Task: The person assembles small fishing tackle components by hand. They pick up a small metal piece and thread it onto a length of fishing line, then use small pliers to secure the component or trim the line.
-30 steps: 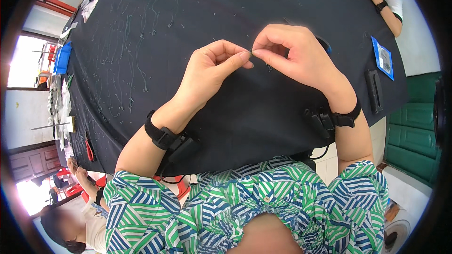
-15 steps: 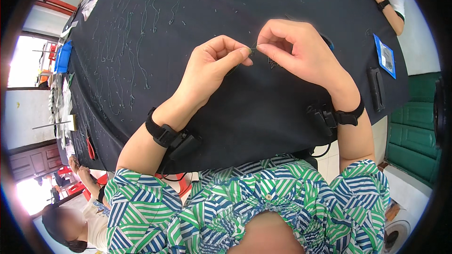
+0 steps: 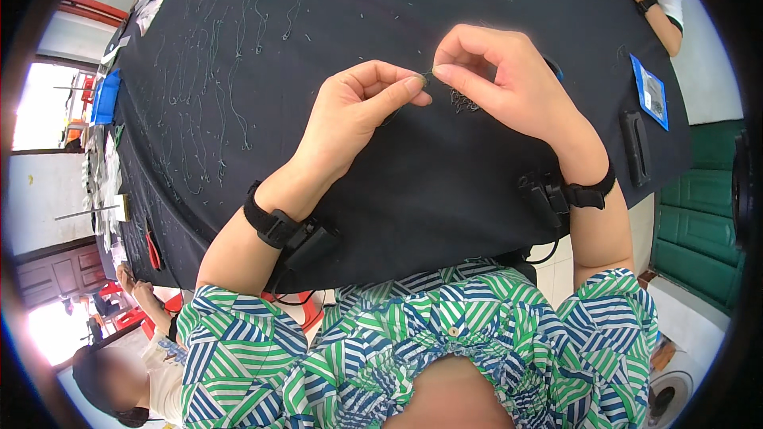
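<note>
Over the middle of the black-covered table, my left hand (image 3: 358, 103) pinches a thin dark green line (image 3: 428, 74) between thumb and forefinger. Close beside it, my right hand (image 3: 497, 71) pinches the same line with thumb and forefinger, a short stretch showing between the fingertips. Anything smaller held at the fingertips is too fine to make out. A small heap of dark, thin hook-like pieces (image 3: 463, 102) lies on the cloth just below my right hand, partly covered by it.
Several green line strands (image 3: 238, 56) with small hook-like ends lie across the black cloth (image 3: 429, 199) at left. A blue-edged packet (image 3: 650, 93) and black case (image 3: 634, 149) lie at right. Red-handled pliers (image 3: 152, 248) rest at left. Co-workers sit at lower left and upper right.
My right hand has lifted slightly away, so more of the dark heap shows. My left fingertips have shifted a little; both hands keep their pinch on the line.
</note>
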Available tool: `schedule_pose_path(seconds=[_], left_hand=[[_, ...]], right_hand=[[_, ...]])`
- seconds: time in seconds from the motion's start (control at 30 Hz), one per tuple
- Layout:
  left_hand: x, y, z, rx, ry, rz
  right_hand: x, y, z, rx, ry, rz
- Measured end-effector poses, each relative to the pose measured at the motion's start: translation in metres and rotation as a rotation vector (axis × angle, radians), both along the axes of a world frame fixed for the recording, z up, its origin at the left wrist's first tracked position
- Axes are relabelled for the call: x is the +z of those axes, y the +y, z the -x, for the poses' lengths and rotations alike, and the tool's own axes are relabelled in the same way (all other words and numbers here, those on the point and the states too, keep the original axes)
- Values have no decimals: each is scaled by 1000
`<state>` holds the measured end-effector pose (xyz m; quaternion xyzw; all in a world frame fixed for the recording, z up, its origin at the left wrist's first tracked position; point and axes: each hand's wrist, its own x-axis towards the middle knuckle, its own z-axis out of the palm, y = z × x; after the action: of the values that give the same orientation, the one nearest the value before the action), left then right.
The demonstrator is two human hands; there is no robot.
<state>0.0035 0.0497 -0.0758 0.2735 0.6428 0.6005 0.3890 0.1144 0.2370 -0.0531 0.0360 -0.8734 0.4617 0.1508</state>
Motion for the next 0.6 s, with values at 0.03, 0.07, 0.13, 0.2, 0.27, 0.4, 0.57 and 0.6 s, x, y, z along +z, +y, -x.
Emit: schedule_pose_path(seconds=[0.03, 0.07, 0.13, 0.2, 0.27, 0.4, 0.57, 0.6], left_hand=[[0, 0, 0, -3, -2, -3], [0, 0, -1, -3, -2, -2], [1, 0, -1, -4, -10, -7], [1, 0, -1, -4, -3, -4], [1, 0, -1, -5, 4, -3], [0, 0, 0, 2, 14, -5], [0, 1, -1, 4, 1, -8], [0, 1, -1, 3, 2, -12]], right_hand=[[1, 0, 0, 4, -12, -7], [0, 0, 0, 3, -12, -7], [-2, 1, 0, 9, -4, -17], [-1, 2, 0, 13, -11, -26], [-1, 2, 0, 17, -18, -37], [-1, 2, 0, 29, -27, -30], [-3, 3, 0, 52, -17, -18], [-3, 3, 0, 52, -28, -16]])
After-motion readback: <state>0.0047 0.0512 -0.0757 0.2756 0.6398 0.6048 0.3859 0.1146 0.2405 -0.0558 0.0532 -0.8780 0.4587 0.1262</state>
